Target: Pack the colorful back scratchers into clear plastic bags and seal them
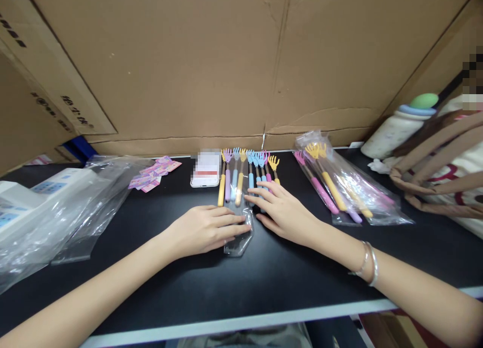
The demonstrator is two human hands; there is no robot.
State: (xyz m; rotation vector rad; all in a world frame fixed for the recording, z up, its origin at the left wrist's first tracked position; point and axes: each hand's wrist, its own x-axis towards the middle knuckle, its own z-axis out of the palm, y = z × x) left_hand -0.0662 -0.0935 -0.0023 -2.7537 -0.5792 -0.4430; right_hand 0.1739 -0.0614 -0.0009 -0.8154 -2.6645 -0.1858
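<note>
My left hand (207,228) lies palm down with its fingers stretched over a clear plastic bag (237,246) on the black table. Inside or under the upper part of that bag are a light blue back scratcher (234,179) and a pale yellow back scratcher (239,187); I cannot tell which exactly. A yellow back scratcher (221,187) and a purple back scratcher (227,184) lie beside them on the left. My right hand (277,207) has its fingers spread at the bag's right edge, partly covering the handles of several blue, pink and yellow back scratchers (260,161).
More back scratchers in clear bags (332,182) lie to the right, near a white bottle (394,131) and a bag with brown straps (426,182). Pink cards (153,174) and a phone (206,169) lie left of centre. Clear plastic bags (101,207) cover the left side. Cardboard (188,61) walls the back.
</note>
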